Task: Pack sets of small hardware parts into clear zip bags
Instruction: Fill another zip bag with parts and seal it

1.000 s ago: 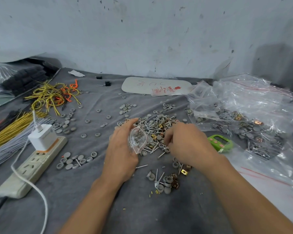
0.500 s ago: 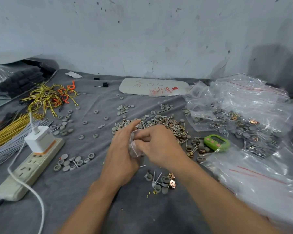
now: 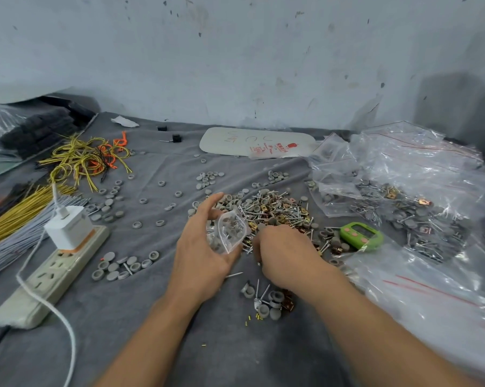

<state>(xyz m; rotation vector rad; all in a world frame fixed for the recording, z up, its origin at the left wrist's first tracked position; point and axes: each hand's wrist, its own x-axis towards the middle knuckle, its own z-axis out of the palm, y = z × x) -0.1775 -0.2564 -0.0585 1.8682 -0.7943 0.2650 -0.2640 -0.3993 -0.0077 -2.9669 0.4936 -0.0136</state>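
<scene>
Clear zip bag [image 3: 230, 233] in left hand [image 3: 202, 258] grip beside parts pile [image 3: 274, 210]: filling step. Right hand [image 3: 286, 255] on pile, grip unreadable; next, feed parts into bag.

Light is even, cool and diffuse across the bench [image 3: 124, 317]; we log only soft, faint shadows on it and one broad dark shadow on the wall [image 3: 456, 101] at upper right. Glare streaks the clear bags [image 3: 403, 169] on the right. Wide-angle distortion bows the bench's far edge, and the lower corners look slightly soft.
</scene>
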